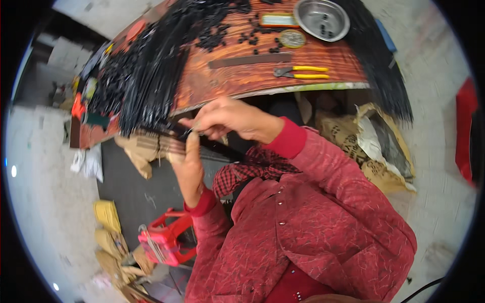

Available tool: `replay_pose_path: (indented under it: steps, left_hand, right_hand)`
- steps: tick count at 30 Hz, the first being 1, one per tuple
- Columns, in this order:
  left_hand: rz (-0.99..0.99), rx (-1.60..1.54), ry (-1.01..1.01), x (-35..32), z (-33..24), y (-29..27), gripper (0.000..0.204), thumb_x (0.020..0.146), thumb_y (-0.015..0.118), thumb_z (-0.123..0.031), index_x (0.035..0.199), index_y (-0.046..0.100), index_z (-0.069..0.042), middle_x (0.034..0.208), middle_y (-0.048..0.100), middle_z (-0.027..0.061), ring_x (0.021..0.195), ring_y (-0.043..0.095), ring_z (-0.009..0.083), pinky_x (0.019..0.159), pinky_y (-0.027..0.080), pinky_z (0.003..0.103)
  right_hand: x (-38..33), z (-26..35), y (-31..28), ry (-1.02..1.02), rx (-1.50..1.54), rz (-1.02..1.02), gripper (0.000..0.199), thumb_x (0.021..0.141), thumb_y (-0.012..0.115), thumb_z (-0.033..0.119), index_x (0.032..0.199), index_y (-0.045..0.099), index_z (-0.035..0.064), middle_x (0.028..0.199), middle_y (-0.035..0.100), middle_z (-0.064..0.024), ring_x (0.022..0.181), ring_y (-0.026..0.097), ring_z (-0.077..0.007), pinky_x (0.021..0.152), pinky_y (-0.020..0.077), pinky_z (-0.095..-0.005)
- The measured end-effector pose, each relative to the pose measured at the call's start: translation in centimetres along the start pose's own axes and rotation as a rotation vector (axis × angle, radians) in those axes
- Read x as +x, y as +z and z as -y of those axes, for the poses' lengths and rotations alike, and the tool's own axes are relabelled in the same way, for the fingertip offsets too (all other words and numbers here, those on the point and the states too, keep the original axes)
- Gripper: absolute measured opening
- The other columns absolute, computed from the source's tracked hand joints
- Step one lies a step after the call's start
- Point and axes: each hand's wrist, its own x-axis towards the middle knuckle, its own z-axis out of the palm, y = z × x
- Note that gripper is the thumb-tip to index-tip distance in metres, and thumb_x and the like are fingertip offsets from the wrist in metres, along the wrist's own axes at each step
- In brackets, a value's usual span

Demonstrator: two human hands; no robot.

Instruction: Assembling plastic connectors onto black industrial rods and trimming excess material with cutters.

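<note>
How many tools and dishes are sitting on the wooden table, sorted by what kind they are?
Metal bowl: 1
Yellow-handled pliers: 1
Flat metal strip: 1
Round lid: 1
Total: 4
The small black pieces and the thin black rods on the table are too many to count.

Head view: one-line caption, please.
Both hands, left hand and right hand, pinch thin black rods at a wooden table's edge.
</note>
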Motion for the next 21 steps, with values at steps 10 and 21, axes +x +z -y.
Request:
replay_pose_path:
  steps: [10,21]
  left_hand:
    - [0.114,-0.074,0.039,0.5,-0.9,0.5,0.017,0.091,0.056,-0.003,0.108,0.057,-0.001,0.100,0.059,0.0040,0.093,0.053,0.0120,0.088,0.042,0.028]
    - [0.125,-0.032,0.068,0.1,-1.3,-0.3,0.023,0.091,0.057,-0.002,0.114,0.061,-0.001,0.095,0.061,0.0012,0.088,0.055,0.0081,0.080,0.045,0.024]
  right_hand:
    - [-6.9,2.3,-14.2,-0.654,-1.740,-0.732,0.030,0.076,0.075,0.022,0.092,0.057,0.0039,0.089,0.058,-0.0116,0.085,0.058,-0.0326,0.074,0.0474,-0.0401]
    - [-11.4,2.7,-21.4,-0.527,-1.898,-0.451,0.025,0.078,0.074,0.017,0.092,0.059,0.0031,0.102,0.062,-0.0075,0.091,0.060,-0.0251,0.076,0.0481,-0.0389]
